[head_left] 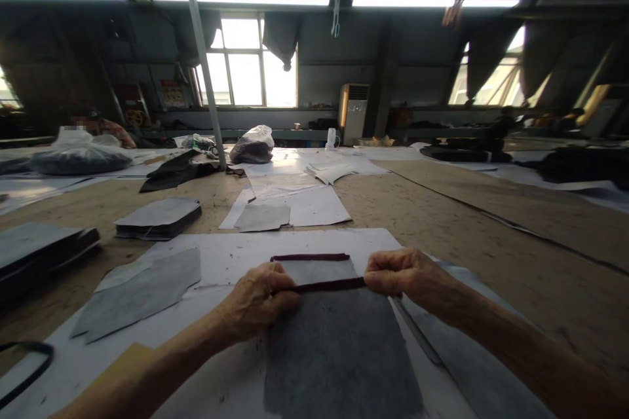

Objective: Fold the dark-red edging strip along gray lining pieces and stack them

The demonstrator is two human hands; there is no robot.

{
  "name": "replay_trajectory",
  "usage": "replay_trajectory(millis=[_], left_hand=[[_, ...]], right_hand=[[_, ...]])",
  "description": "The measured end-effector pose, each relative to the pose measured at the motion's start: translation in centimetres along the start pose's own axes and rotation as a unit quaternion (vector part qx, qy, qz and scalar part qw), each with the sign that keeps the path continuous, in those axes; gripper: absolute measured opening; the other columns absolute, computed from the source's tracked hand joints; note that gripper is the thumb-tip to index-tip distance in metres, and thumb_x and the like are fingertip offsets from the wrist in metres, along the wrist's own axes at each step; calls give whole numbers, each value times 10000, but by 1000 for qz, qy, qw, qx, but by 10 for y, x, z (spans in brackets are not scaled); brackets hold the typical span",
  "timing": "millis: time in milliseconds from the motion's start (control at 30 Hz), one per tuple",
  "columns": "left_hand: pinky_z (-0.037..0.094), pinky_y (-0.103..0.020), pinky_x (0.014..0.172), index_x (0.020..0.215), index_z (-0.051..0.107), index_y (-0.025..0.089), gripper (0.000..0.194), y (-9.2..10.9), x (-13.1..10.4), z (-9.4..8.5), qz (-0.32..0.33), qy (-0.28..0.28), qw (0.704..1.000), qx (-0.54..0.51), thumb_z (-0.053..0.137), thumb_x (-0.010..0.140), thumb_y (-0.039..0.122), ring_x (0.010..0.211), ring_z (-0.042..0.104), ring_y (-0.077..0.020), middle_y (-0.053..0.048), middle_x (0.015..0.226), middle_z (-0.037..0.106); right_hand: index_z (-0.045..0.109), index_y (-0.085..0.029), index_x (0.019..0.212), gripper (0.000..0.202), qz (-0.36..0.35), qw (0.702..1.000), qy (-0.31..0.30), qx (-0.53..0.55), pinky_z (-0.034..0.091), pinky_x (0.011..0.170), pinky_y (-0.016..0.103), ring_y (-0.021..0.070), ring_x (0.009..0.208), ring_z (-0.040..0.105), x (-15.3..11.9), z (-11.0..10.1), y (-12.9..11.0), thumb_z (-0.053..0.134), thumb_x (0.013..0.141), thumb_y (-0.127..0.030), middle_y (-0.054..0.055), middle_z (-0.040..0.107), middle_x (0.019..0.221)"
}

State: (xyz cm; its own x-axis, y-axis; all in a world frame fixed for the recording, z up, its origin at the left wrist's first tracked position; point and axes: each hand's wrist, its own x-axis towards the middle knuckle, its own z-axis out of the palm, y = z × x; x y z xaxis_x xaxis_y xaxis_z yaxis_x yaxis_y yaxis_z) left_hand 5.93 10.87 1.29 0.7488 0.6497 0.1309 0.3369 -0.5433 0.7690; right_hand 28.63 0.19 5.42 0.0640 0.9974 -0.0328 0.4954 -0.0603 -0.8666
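A dark grey fabric panel [339, 353] hangs toward me from its far edge, where a dark maroon band [329, 285] runs across. At the left end of that edge, my left hand [265, 291] pinches the panel. My right hand [396, 272] pinches the right end, so the band is stretched straight between them. Just beyond lies a second grey panel [319, 270] with a maroon strip [309, 257] along its far edge, partly covered by the held one. A thin metal-looking tool [417, 334] lies beneath my right forearm; its kind is unclear.
White paper [236, 249] covers the table here. A cut grey piece [147, 288] lies at left, with stacks of grey pieces [160, 216] [39, 245] beyond. A metal pole [204, 65] rises behind. Bagged material [253, 144] sits farther back. A person [105, 127] is at far left.
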Motion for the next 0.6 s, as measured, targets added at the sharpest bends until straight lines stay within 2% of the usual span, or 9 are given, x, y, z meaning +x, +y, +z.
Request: replay_trajectory(millis=[133,233,333,400,600], left_hand=[[404,-230,683,841,658,143,284,-9,14,-15,-30,18,999,-20,522,721,361,741,537,-153,-18,757,610],[403,-245,674,851,653,141,276,-13,31,-23,-60,55,997,8,522,717,344,736,556,-163,-12,735,629],[405,-290,722,815,648,145,203,-16,44,-20,-88,103,988,78,541,750,304,740,561,-161,-12,717,622],[409,-326,768,824,633,141,197,-19,49,-15,-97,130,979,125,545,788,314,766,559,-156,-21,756,616],[417,-344,804,843,612,131,209,-27,49,-2,-83,179,953,230,507,847,312,839,539,-152,-39,884,594]], right_hand=[[506,-152,588,271,11,999,35,-29,286,493,218,79,490,344,16,-2,10,532,662,-412,-38,407,504],[569,-148,635,193,22,990,98,-99,299,491,212,85,499,387,36,4,14,542,694,-329,-35,441,507],[595,-147,695,99,27,965,173,-197,345,553,221,96,555,449,53,14,16,568,732,-235,-29,495,560],[594,-146,737,103,29,945,202,-256,390,620,254,111,609,492,61,21,18,571,775,-238,-19,535,624],[606,-159,813,172,5,899,212,-383,427,695,299,134,721,546,67,32,27,524,850,-306,6,592,767]])
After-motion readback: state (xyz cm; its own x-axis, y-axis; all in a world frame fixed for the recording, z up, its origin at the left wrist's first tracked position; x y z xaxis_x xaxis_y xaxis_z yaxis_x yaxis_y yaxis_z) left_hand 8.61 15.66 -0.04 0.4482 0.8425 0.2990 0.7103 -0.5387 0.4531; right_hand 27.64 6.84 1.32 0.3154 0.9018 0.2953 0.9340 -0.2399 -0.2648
